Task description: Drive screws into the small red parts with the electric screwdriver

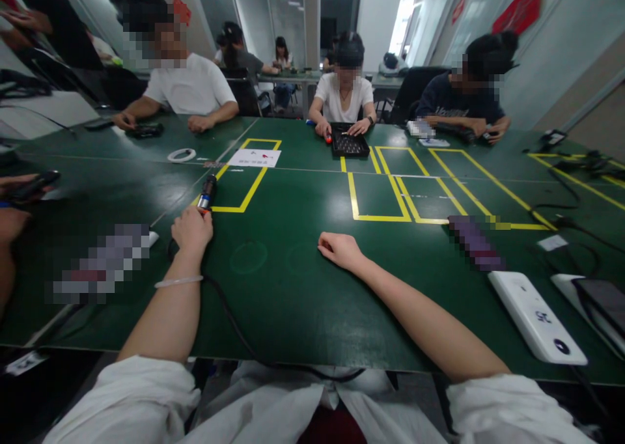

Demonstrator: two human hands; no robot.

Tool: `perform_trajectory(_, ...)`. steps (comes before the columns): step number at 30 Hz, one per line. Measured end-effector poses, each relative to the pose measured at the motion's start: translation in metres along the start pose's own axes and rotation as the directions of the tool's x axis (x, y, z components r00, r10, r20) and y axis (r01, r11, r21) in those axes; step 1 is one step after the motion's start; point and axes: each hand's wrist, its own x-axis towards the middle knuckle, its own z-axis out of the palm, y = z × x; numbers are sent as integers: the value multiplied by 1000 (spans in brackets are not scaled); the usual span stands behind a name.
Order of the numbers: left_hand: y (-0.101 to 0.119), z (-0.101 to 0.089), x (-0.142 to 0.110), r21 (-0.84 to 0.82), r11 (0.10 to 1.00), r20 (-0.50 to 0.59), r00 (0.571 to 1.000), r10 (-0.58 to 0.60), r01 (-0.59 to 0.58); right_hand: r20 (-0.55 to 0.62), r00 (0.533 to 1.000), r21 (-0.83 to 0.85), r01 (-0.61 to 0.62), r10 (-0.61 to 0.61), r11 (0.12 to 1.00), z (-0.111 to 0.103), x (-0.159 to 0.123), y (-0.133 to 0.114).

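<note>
My left hand is closed around the end of a dark electric screwdriver that lies on the green table, pointing away from me. Its black cable runs back under my forearm toward my lap. A thin band sits on my left wrist. My right hand rests on the table to the right, fingers curled into a loose fist with nothing visible in it. Yellow tape rectangles mark the table ahead of both hands.
A white power bank and a dark device lie at the right. A white sheet and a tape ring lie ahead left. Across the table, people sit working; one has a black tray.
</note>
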Motion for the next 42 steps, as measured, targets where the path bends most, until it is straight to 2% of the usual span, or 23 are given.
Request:
perform_trajectory(3,0,0,0,13,1000,-2,1000,4,-4,-13,999,-56,39,-40,998,1,0,-1)
perform_trajectory(5,-1,0,0,20,1000,-6,1000,13,-13,-23,999,-19,25,-26,1000,2,3,1)
perform_trajectory(8,-2,2,1,20,999,-13,999,32,-32,-39,992,176,-115,124,978,5,10,10)
perform_trajectory(10,-3,4,2,26,999,-15,999,34,-34,-73,975,405,-164,210,899,7,15,18)
perform_trajectory(12,-3,5,2,34,999,-19,999,31,-30,-89,959,602,-164,270,781,9,19,25)
perform_trajectory(15,-1,4,-1,45,999,-30,999,21,-20,-118,936,743,-139,332,654,9,22,31)
perform_trajectory(17,1,1,-4,51,998,-77,996,35,-31,-117,919,798,-139,377,586,9,23,32)
perform_trajectory(20,11,-3,-9,11,990,-191,971,141,-142,-85,899,858,-153,429,490,6,24,31)
perform_trajectory(21,17,-4,-12,-31,979,-200,961,189,-199,-74,895,875,-153,439,460,5,24,30)
perform_trajectory(23,34,-5,-20,-169,930,-142,942,304,-326,-63,889,904,-142,453,404,3,25,29)
perform_trajectory(25,57,-5,-33,-349,837,-46,900,434,-422,-62,885,923,-125,461,364,1,25,28)
perform_trajectory(27,85,-5,-52,-518,704,24,815,579,-485,-57,879,938,-115,474,327,0,25,29)
perform_trajectory(29,116,-4,-72,-647,553,69,683,728,-525,-67,868,950,-96,491,298,1,24,31)
perform_trajectory(31,146,0,-89,-704,434,65,557,828,-562,-89,858,962,-57,506,265,2,24,35)
perform_trajectory(32,161,3,-95,-721,396,66,512,856,-569,-99,855,971,-30,510,239,3,24,36)
perform_trajectory(33,174,7,-99,-743,376,79,484,871,-554,-106,858,975,-11,503,223,3,24,38)
perform_trajectory(34,187,12,-102,-773,369,101,474,875,-516,-107,865,976,-2,491,217,4,25,40)
perform_trajectory(38,222,32,-104,-894,405,249,534,808,-195,-120,858,967,-13,499,253,7,27,43)
perform_trajectory(40,226,39,-105,-910,412,323,564,760,-34,-155,839,945,-28,521,326,10,28,43)
perform_trajectory(42,222,41,-107,-915,395,364,588,723,81,-218,830,875,-67,513,480,13,28,43)
